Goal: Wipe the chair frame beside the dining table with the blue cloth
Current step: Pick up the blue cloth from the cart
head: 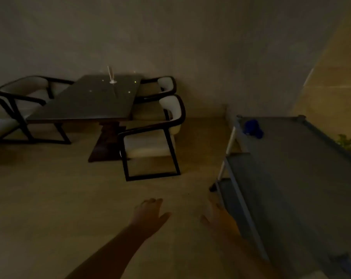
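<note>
Dim room, seen from above. Blue cloth (253, 128) bunched on the top shelf of a grey rack (291, 178) at the right, near the rack's far left corner, untouched. Both hands low in the foreground over bare floor, well apart from the cloth and empty. Left hand (150, 215) stretched forward, grip open, fingers loosely spread, thumb out to the right. Right hand (219, 220) blurred, just beside the rack's near left post, grip apparently open with fingers extended, holding nothing. Chair (152, 137) with dark frame and pale seat at the near right side of the dark dining counter (86, 101), left of the rack and beyond both hands. More chairs of the same kind around the counter. Slim pale object (111, 76) upright on the counter's far end, too small to identify.
</note>
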A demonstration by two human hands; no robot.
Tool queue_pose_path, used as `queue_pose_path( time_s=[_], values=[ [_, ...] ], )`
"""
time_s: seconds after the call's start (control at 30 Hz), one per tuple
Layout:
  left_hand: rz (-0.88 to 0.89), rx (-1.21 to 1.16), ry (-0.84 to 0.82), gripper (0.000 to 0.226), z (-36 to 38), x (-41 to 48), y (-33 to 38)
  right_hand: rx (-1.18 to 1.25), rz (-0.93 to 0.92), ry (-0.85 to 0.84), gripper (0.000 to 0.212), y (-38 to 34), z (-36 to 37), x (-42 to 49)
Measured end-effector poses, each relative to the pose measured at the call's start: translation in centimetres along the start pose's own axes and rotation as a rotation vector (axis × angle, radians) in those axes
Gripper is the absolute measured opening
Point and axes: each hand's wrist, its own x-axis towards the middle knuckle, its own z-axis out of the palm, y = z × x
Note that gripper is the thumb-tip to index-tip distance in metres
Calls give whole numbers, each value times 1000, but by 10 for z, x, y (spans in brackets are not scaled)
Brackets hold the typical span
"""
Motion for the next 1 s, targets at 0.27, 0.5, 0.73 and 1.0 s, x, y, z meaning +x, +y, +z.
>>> queue_pose_path(
  time_s=[0.27,0.5,0.73,1.0],
  values=[
    [-48,-31,-76,65,28,47,16,19,37,-9,60,18,-7,56],
    [-26,-90,-62,60,28,167,9,-32,36,-64,61,28,-15,167],
    [41,-238,25,53,-3,301,13,0,80,-44,63,21,-43,269],
    [174,-206,-15,52,-35,431,40,98,126,191,44,19,-102,377]
  ],
)
